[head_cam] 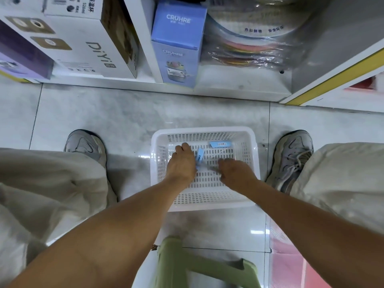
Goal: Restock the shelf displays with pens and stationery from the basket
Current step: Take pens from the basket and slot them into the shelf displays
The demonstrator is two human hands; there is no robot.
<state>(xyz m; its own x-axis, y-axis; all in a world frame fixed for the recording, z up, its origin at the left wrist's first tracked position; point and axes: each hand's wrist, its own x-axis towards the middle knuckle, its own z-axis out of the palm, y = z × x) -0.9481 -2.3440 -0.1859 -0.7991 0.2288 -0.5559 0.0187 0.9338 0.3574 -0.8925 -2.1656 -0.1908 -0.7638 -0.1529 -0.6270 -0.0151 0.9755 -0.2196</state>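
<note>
Probably light, stiff and slick: small blue packet [200, 155] on the white basket [204, 130] floor, pinched in left hand [182, 163]; best gripped across its edges; right hand [236, 171] curled nearby, grip unclear.

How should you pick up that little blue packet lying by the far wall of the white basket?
The blue packet lies flat on the floor of the basket, long side along the far wall. Coming from above and pinching across its short width probably works best; both long edges look free, and the right hand is nearest.
</note>
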